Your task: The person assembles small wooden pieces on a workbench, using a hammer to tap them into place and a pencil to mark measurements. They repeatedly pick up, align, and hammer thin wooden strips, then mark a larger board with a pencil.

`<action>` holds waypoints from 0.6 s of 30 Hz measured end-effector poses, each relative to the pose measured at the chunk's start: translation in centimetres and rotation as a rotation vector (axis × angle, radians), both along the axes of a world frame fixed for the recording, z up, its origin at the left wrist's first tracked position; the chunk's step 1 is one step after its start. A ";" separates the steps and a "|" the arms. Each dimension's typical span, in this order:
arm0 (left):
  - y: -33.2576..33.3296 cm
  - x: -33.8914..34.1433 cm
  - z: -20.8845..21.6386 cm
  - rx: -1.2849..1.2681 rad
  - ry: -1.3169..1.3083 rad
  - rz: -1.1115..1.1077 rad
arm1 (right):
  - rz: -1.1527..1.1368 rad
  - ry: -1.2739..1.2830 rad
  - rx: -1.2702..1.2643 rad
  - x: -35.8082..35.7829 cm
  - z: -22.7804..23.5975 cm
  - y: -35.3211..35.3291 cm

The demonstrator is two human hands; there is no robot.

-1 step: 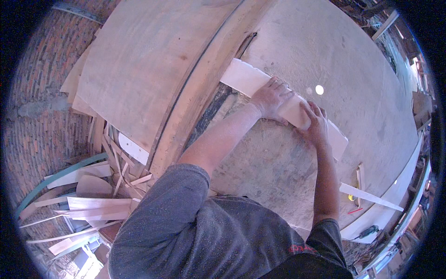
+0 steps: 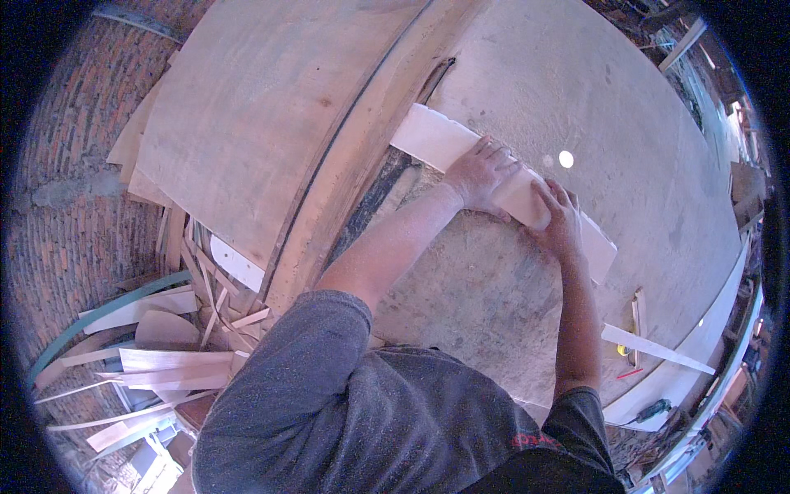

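A long pale board (image 2: pixel 429 134) lies slantwise in front of me on a wide, dusty work surface (image 2: pixel 485 280). My left hand (image 2: pixel 484 174) is closed over its middle, fingers across the far edge and thumb along the near side. Just to the right, my right hand (image 2: pixel 559 221) grips the same board with bent fingers over it. Between the hands a smoother tan patch shows. I cannot tell whether it is a separate block or the board's own face.
Left of the board runs a wooden rail (image 2: pixel 329 156) with a dark groove, beside a large plywood sheet (image 2: pixel 239 140). Offcuts (image 2: pixel 177 369) pile up at lower left by a brick surface (image 2: pixel 66 189). A thin strip (image 2: pixel 658 348) and a yellow tape measure (image 2: pixel 623 350) lie at right.
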State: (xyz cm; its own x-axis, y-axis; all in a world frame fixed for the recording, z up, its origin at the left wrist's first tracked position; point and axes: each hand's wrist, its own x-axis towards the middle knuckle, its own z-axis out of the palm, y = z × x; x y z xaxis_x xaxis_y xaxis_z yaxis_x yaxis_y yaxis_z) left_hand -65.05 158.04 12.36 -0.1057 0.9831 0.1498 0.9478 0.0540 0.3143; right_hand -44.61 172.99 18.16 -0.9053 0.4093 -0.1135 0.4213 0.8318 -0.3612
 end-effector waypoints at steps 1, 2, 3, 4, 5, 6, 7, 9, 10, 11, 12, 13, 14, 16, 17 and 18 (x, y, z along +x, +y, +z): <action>0.0 0.0 0.0 0.002 -0.015 -0.004 | 0.001 0.001 0.000 0.0 0.0 0.0; 0.0 0.0 -0.2 0.012 -0.024 -0.002 | 0.000 0.011 -0.003 0.0 -0.1 0.1; 0.1 -0.1 -0.4 0.014 -0.046 -0.002 | 0.003 0.006 0.006 0.0 -0.2 0.2; 0.3 -0.3 -0.6 0.025 -0.041 -0.009 | 0.005 0.010 0.013 -0.1 -0.4 0.3; 0.4 -0.3 -0.9 0.028 -0.050 -0.019 | 0.008 0.013 0.021 -0.1 -0.5 0.3; 0.9 -0.8 -1.2 0.050 -0.036 -0.019 | 0.003 0.031 0.031 -0.4 -0.8 0.6; 1.0 -0.9 -1.5 0.039 -0.061 -0.037 | 0.004 0.036 0.034 -0.4 -0.9 0.6; 1.2 -1.1 -2.0 0.039 -0.088 -0.045 | 0.007 0.050 0.033 -0.5 -1.2 0.7; 1.2 -1.1 -2.1 0.042 -0.077 -0.040 | 0.006 0.058 0.030 -0.5 -1.3 0.7; 1.3 -1.1 -2.2 0.044 -0.067 -0.036 | -0.005 0.045 0.030 -0.5 -1.4 0.7; 1.2 -1.1 -2.2 -0.008 -0.058 -0.041 | 0.009 0.052 0.040 -0.5 -1.4 0.7; 1.1 -1.0 -2.1 0.083 -0.066 -0.033 | 0.013 0.039 0.054 -0.5 -1.5 0.8; 1.0 -1.0 -2.0 0.118 -0.075 -0.034 | 0.014 0.025 0.069 -0.4 -1.5 0.8; 0.8 -0.8 -1.7 0.153 -0.056 -0.023 | 0.026 0.008 0.060 -0.3 -1.6 0.9; 0.7 -0.8 -1.6 0.151 -0.029 -0.013 | 0.024 0.003 0.051 -0.3 -1.6 1.0; 0.6 -0.7 -1.4 0.148 0.000 -0.003 | 0.044 0.032 0.061 -0.3 -1.7 1.0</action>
State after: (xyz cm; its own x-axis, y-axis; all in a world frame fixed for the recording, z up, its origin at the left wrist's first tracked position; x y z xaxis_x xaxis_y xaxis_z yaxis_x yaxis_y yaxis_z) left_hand -65.78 158.63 10.95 -0.1025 0.9506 0.2931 0.9478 0.0039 0.3189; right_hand -44.88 174.00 16.43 -0.9254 0.3741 -0.0606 0.3729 0.8703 -0.3218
